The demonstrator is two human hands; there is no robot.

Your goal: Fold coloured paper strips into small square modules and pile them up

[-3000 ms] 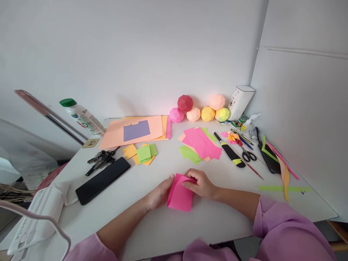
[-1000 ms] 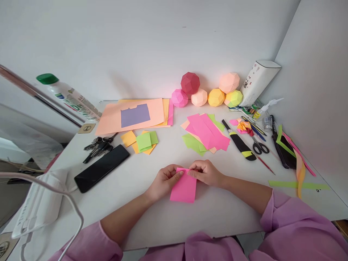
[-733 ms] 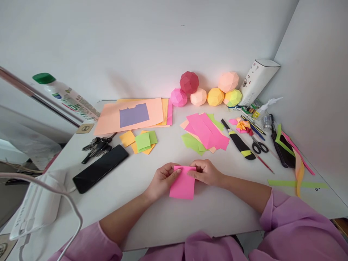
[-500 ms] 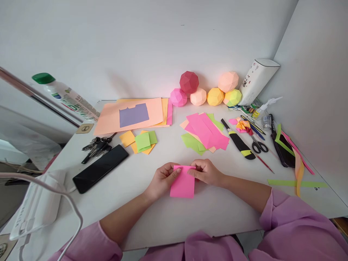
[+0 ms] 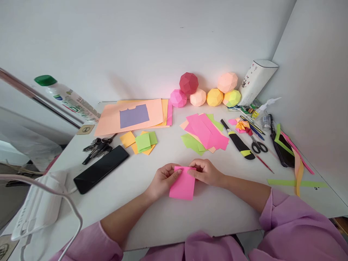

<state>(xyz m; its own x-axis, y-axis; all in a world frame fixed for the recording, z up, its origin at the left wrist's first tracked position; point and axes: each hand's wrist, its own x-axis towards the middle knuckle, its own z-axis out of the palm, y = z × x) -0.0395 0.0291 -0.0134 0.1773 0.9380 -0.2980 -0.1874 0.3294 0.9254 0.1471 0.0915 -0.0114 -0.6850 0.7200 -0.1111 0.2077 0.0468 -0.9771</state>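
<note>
A pink paper piece [image 5: 182, 186] is held above the white table near its front. My left hand [image 5: 166, 178] pinches its upper left corner, thumb on top and fingers behind. At the upper right corner, my right hand [image 5: 202, 172] grips the same paper between thumb and curled fingers. The far edge of the paper looks folded over, and its near edge bends slightly. Beyond my hands lies a loose pile of pink, peach and green paper pieces [image 5: 208, 132]. Green squares [image 5: 143, 142] and orange squares [image 5: 127, 139] lie to the left of that pile.
Faceted paper balls [image 5: 188, 83] stand along the wall. On the right are a black cutter [image 5: 240, 145], scissors [image 5: 259, 146], glue bottles and paper strips. A phone [image 5: 101, 169], keys [image 5: 99, 146], large paper sheets [image 5: 108, 117] and a bottle [image 5: 72, 101] are on the left.
The near edge of the pink paper has shifted slightly toward me and to the left. Both hands keep their grip almost unmoved. The view has shifted slightly.
</note>
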